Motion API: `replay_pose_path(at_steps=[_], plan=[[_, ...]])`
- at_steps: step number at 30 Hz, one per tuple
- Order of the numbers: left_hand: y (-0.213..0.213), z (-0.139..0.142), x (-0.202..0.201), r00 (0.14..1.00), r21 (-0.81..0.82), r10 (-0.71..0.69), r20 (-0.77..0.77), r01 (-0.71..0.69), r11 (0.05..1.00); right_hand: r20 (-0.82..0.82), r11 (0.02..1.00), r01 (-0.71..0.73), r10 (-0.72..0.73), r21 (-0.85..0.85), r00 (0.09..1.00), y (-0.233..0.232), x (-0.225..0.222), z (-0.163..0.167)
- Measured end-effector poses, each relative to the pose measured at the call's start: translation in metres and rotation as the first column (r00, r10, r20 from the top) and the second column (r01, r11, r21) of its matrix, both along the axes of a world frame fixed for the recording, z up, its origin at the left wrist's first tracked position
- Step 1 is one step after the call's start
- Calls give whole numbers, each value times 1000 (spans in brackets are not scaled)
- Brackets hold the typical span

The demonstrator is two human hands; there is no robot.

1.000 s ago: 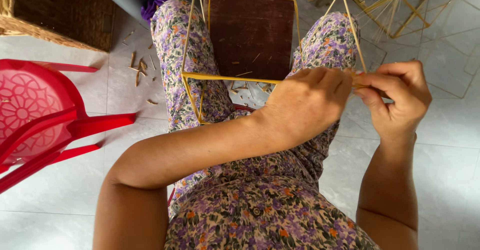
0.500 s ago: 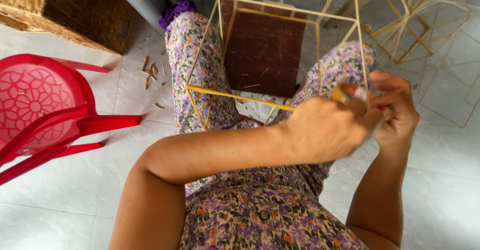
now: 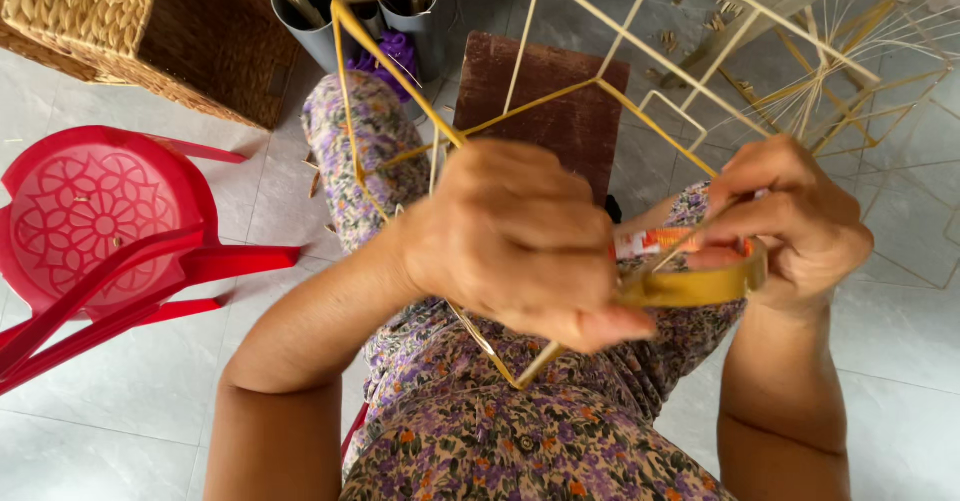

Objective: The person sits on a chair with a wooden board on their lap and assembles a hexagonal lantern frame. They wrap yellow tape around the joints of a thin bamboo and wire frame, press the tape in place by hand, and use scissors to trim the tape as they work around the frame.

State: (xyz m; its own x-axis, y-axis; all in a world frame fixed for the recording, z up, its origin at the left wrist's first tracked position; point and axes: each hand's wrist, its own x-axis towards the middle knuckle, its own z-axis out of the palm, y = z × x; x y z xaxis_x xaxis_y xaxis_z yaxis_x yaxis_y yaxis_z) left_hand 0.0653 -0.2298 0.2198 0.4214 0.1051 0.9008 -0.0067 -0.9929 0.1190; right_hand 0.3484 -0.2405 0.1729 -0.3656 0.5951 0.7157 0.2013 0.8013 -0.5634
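A yellow wire box frame [image 3: 400, 76] rests tilted over my lap in floral trousers. My left hand [image 3: 515, 241] is closed around one of the frame's rods near a lower corner. My right hand [image 3: 790, 216] holds a roll of yellowish tape [image 3: 700, 283] against the frame, fingers pinched at the roll's top. A small white and orange object [image 3: 650, 243] shows between the two hands. The spot where the tape meets the wire is hidden behind my left hand.
A red plastic chair [image 3: 110, 231] stands at the left. A woven basket [image 3: 120, 31] sits at the top left, next to grey tubes [image 3: 315, 21] holding reeds. A dark brown board [image 3: 560, 111] lies ahead, and more wire frames [image 3: 860, 91] lie at the right.
The frame has been lifted and tilted, its corner now pointing down at my lap. Both hands came closer to the camera, and the tape roll is now visible in my right hand.
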Motion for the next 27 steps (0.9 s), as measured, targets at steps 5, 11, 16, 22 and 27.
replay_pose_path(at_steps=[5,11,16,22,27], plan=[[30,3,-45,993,-107,63,-102,-74,991,-18,945,278,-279,174,960,20,-27,-12],[44,-47,-80,967,-486,230,-112,-255,836,138,895,408,-434,182,890,19,-90,-20],[55,-91,-106,975,-728,219,26,-131,673,201,920,385,-393,77,897,28,-137,-29],[59,-128,-136,986,-919,75,152,113,378,331,946,323,-305,3,893,30,-148,-28],[60,-137,-145,995,-916,77,64,28,401,360,995,97,-88,-8,929,33,-144,-21]])
